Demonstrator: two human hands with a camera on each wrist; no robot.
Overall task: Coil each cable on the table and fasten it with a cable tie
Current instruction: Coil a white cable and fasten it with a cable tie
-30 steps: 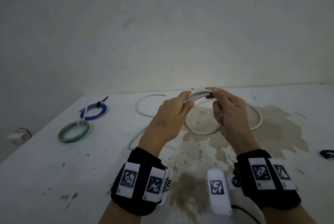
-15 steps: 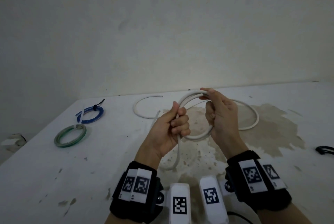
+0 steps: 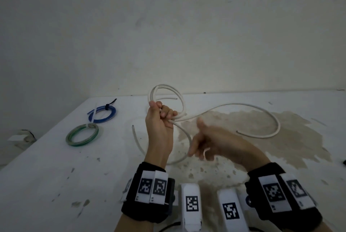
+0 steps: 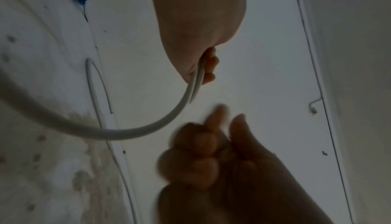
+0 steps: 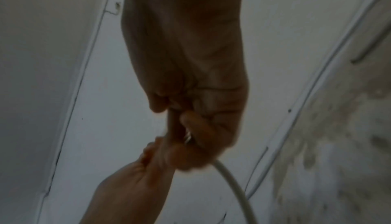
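My left hand [image 3: 161, 114] is raised above the table and grips a white cable [image 3: 262, 135] where its small upright loops [image 3: 164, 89] cross. The left wrist view shows that left hand [image 4: 203, 63] with the cable curving out below it. From the grip one long loop trails right over the stained tabletop, and another hangs down toward me. My right hand [image 3: 204, 143] is blurred, low and right of the left hand, beside the hanging loop. Its fingers [image 4: 190, 152] are loosely curled and I see no cable in them.
A blue coil [image 3: 102, 113] fastened with a black tie [image 3: 110, 103] and a green coil [image 3: 82, 134] lie at the table's [image 3: 56, 185] far left. A brown stain [image 3: 290, 147] covers the right middle. A dark object [image 3: 344, 162] shows at the right edge.
My right hand has let go of the loops and dropped down and to the right. My left hand has lifted the gathered loops higher, and the long loop on the table has spread right.
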